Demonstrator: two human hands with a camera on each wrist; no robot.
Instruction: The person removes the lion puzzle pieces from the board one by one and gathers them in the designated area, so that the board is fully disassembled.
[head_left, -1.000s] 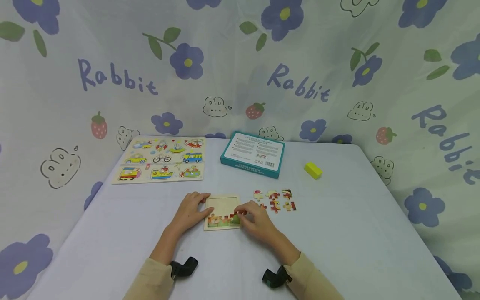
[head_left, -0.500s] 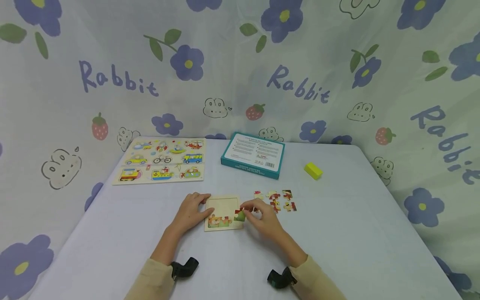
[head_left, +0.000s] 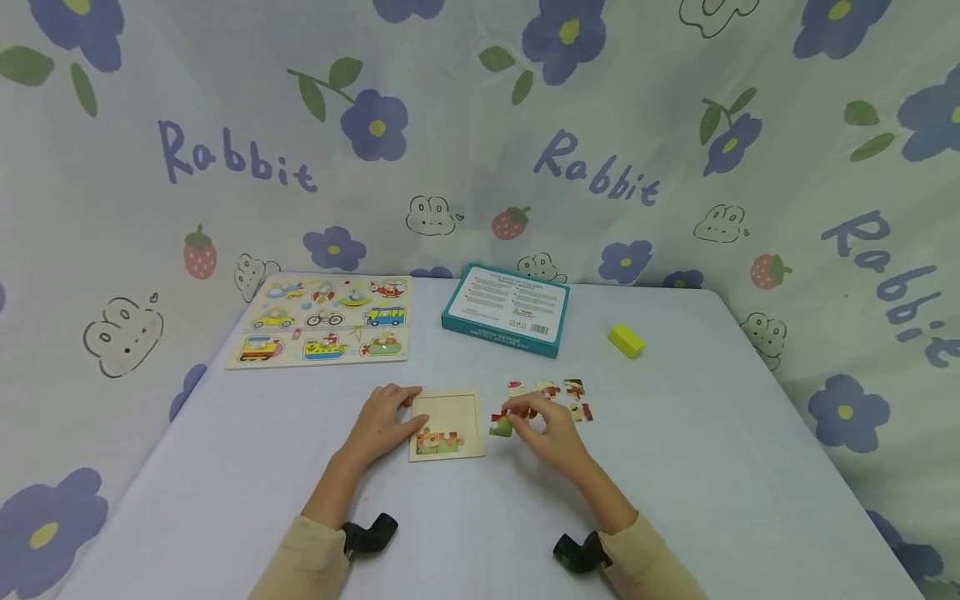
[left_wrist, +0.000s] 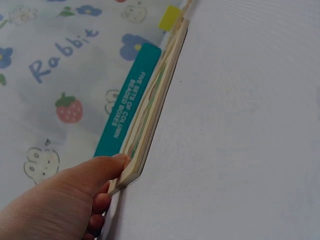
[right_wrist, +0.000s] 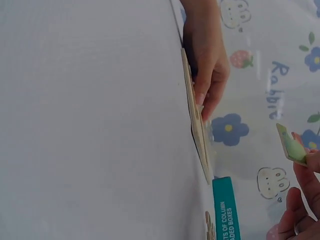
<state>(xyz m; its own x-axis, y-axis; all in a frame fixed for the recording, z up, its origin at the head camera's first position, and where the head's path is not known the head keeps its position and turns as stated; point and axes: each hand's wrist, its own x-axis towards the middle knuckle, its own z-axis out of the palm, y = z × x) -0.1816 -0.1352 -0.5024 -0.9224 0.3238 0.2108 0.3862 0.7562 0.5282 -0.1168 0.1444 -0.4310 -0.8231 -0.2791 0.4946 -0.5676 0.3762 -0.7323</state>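
Note:
A square wooden puzzle tray [head_left: 457, 412] lies flat on the table, with a few joined puzzle pieces [head_left: 441, 442] along its lower left inside. My left hand [head_left: 381, 427] grips its left edge, thumb over the rim and fingers curled at the side, as the left wrist view shows. Between thumb and fingertips, my right hand [head_left: 553, 435] pinches a green-and-red puzzle piece [head_left: 500, 425], held right of the tray. The right wrist view shows that piece [right_wrist: 291, 146] tilted and raised off the table. Several loose pieces [head_left: 574, 387] lie behind the right hand, partly hidden by it.
A vehicle puzzle board [head_left: 322, 321] lies at the back left. A teal-edged box [head_left: 506, 308] sits at the back middle, and a yellow block [head_left: 626, 341] is to its right. A patterned cloth [head_left: 480, 125] hangs behind the table.
My right hand has lifted the green-and-red piece out of the tray's lower right corner and carried it rightward, past the rim. The left hand stays at the tray's left edge.

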